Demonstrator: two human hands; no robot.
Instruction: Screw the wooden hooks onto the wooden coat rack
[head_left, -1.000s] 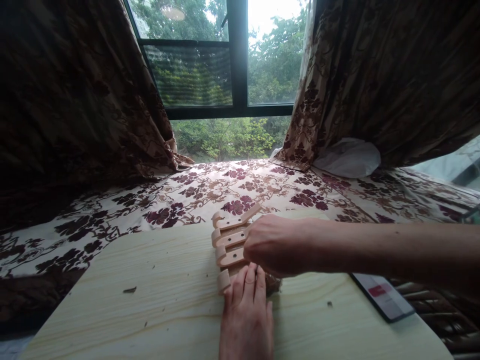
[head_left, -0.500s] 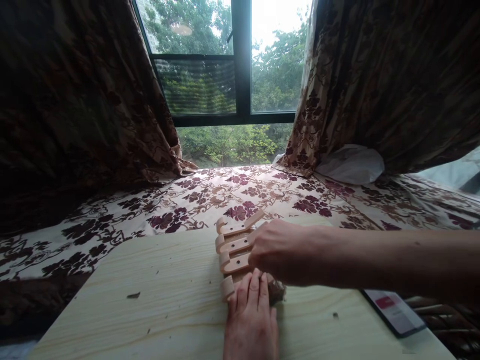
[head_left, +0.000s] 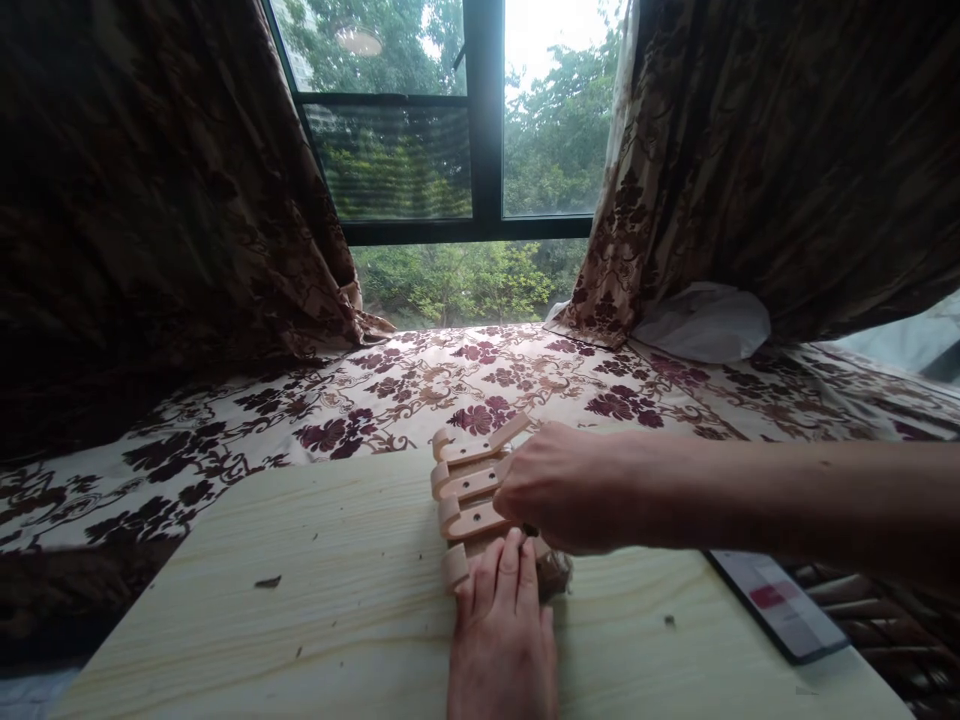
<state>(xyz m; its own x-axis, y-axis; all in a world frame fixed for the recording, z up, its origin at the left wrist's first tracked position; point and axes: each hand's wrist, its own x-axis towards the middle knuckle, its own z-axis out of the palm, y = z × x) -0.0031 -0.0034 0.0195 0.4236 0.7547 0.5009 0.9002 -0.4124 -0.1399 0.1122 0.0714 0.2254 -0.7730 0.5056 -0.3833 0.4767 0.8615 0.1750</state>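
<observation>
A pale wooden piece (head_left: pixel 474 520) lies on the light wooden board, built of several slats with rounded, curled left ends and small dark screw heads. Flat across its nearest slat rest the outstretched fingers of my left hand (head_left: pixel 501 625). My right hand (head_left: pixel 547 488) is closed in a fist over the slats' right side. Whatever it grips is hidden; only a small dark bit shows beneath the fist, by my left fingertips. A crumpled brown, shiny thing (head_left: pixel 556 574) sits just right of my left fingers.
The light wooden board (head_left: pixel 360 640) carries scattered dark chips (head_left: pixel 268 582). A dark-edged flat device (head_left: pixel 784 605) lies at its right edge. Beyond stretches a floral cloth (head_left: pixel 420 385) below the window, between patterned curtains (head_left: pixel 630 230), with a white plastic bag (head_left: pixel 705 325) at right.
The view has shifted slightly, so things sit a little higher. My right fist has turned a little, and a dark bit now shows beneath it. My left hand stays on the wooden piece.
</observation>
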